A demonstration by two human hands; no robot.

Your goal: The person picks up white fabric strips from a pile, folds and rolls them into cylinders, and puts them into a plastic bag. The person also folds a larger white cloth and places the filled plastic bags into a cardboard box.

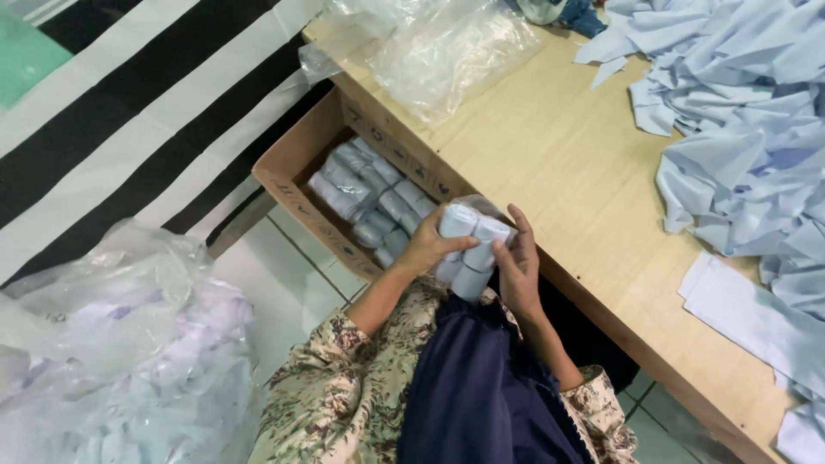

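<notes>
The table (550,163) takes up most of what I see, its bare wooden top running away from me, and I sit at its near edge so that everything stays within reach. On its far side lies a heap of pale blue cloth pieces (748,120), loose and overlapping, with a few flat strips near the corner. At my other side, on the floor, a big clear bag (120,352) slumps open, stuffed with more pale scraps; it sits low, below my elbow. Further up the table top lies an empty sheet of clear plastic (438,51), crumpled and out of the way of my hands. Beside the table edge sits an open cardboard box (296,202), tipped toward me, so its mouth faces my lap, and in it small rolls (365,193) of pale cloth lie side by side in rows. Just in front of my chest, over my dark apron, I hold a bundle (468,249) of the same rolls, packed end-out in thin clear wrap. My left hand (425,249) is curled round the bundle from the box side, fingers closed on it, thumb across the top rolls. My right hand (518,266) presses flat against the other side, fingers straight and together, so the rolls stay squeezed between both palms.
</notes>
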